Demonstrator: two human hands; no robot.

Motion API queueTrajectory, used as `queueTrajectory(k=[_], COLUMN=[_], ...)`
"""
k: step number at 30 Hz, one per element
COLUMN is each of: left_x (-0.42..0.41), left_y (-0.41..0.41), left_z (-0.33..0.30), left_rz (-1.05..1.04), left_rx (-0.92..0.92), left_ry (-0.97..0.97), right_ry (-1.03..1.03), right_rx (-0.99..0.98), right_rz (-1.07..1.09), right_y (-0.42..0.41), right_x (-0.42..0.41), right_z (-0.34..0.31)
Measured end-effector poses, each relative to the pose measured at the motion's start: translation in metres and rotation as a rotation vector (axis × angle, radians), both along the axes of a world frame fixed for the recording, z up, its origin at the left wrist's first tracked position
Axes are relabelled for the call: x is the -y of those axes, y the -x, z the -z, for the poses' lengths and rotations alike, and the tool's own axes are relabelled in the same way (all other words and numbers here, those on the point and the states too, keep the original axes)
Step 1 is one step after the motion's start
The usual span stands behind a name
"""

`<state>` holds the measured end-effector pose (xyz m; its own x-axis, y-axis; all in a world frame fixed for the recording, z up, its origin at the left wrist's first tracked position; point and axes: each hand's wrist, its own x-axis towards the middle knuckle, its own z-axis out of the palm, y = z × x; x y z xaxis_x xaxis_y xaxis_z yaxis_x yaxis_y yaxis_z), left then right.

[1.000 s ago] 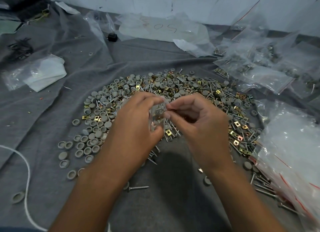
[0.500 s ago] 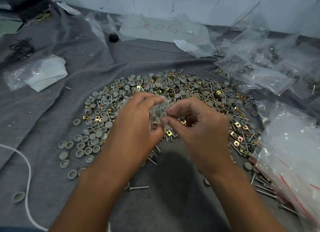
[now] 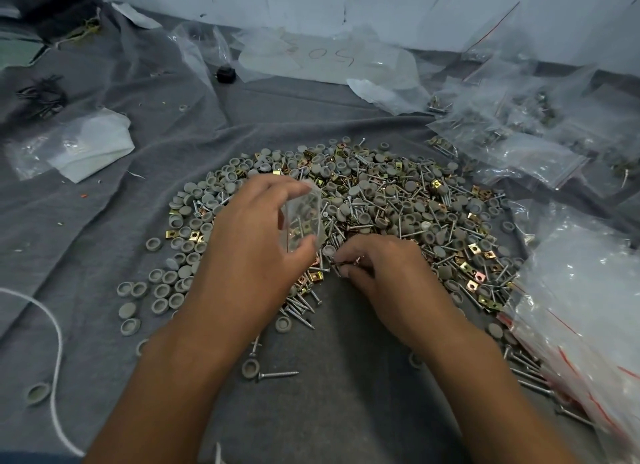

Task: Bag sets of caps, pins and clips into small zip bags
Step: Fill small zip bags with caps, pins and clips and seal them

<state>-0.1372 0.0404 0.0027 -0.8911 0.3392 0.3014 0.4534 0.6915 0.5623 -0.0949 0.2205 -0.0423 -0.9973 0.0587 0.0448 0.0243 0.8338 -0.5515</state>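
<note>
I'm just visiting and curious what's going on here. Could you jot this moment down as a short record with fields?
Left hand: holds a small clear zip bag above the pile
Right hand: fingers pinching small parts at the pile's near edge
Pile: grey caps, screws and brass clips mixed
Surface: grey cloth
Far right: filled bags

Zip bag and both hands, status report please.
Left hand holds the small zip bag. Right hand pinching at the parts pile. Nothing in the way.
</note>
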Motion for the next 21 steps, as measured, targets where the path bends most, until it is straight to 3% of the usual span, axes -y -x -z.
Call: queueTrajectory(k=[4, 9, 21], left_x=[-0.001, -0.005, -0.006], left_y=[-0.001, -0.003, -0.004], left_z=[0.0, 0.001, 0.001], left_rz=[0.015, 0.049, 0.06], left_rx=[0.008, 0.009, -0.004], left_ry=[-0.008, -0.026, -0.084], right_ry=[0.258, 0.489, 0.465], right_rx=[-0.104, -0.269, -0.49], right_rz=[0.064, -0.018, 0.024], right_y=[-0.005, -0.007, -0.003], right_x=[-0.004, 0.003, 0.017], right_z=[-0.009, -0.023, -0.025])
